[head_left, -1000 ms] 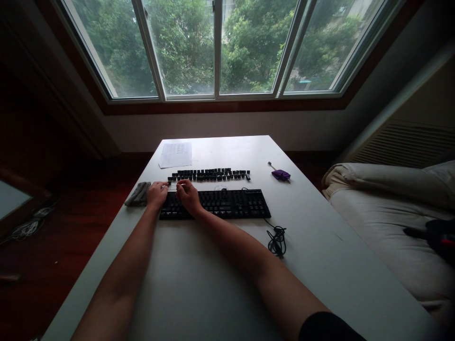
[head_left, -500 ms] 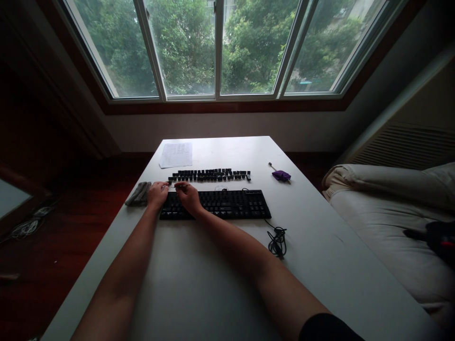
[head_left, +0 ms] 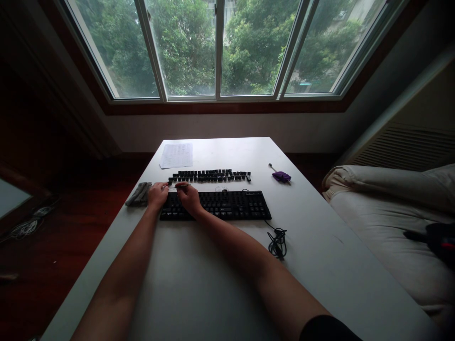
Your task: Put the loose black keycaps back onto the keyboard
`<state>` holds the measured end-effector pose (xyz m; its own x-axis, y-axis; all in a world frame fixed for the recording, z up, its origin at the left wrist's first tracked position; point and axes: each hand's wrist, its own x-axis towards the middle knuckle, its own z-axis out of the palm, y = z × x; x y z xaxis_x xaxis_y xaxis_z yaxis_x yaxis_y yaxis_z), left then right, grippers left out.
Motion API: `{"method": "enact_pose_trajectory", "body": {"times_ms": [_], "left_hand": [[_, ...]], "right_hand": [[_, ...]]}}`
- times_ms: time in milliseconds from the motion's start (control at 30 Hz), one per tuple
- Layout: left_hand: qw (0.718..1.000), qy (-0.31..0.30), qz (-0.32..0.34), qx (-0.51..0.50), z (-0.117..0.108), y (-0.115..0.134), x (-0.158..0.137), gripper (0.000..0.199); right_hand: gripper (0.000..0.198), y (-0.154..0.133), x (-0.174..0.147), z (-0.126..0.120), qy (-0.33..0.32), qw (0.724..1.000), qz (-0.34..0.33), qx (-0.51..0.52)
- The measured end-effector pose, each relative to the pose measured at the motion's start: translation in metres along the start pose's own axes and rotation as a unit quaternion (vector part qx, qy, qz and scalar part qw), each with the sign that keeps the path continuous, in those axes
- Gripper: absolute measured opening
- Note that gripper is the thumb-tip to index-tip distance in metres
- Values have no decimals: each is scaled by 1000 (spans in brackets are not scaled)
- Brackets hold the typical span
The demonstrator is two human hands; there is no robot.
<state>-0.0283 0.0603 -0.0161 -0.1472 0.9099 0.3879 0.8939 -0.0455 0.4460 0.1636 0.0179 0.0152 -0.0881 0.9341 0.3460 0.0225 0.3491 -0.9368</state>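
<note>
The right hand (head_left: 188,197) pinches a thin object (head_left: 182,185) over the black plastic keyboard (head_left: 229,204); the left hand's (head_left: 157,194) grip I cannot tell. Blocky keycaps (head_left: 219,178) lie beyond the fingers, rumpled grey cloth (head_left: 140,194) to their left.

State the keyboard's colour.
The keyboard is black; it shows best in the head view.

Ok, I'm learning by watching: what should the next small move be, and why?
Perhaps the right hand should set down whatever it seems to pinch, next to the loose keycaps: their rows lie beyond the keyboard, close to that hand.
</note>
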Motion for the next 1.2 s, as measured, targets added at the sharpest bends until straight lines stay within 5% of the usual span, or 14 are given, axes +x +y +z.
{"method": "enact_pose_trajectory", "body": {"times_ms": [1200], "left_hand": [[1000, -1, 14, 11, 1, 0, 0, 34]], "right_hand": [[24, 0, -1, -1, -1, 1000, -5, 0]]}}
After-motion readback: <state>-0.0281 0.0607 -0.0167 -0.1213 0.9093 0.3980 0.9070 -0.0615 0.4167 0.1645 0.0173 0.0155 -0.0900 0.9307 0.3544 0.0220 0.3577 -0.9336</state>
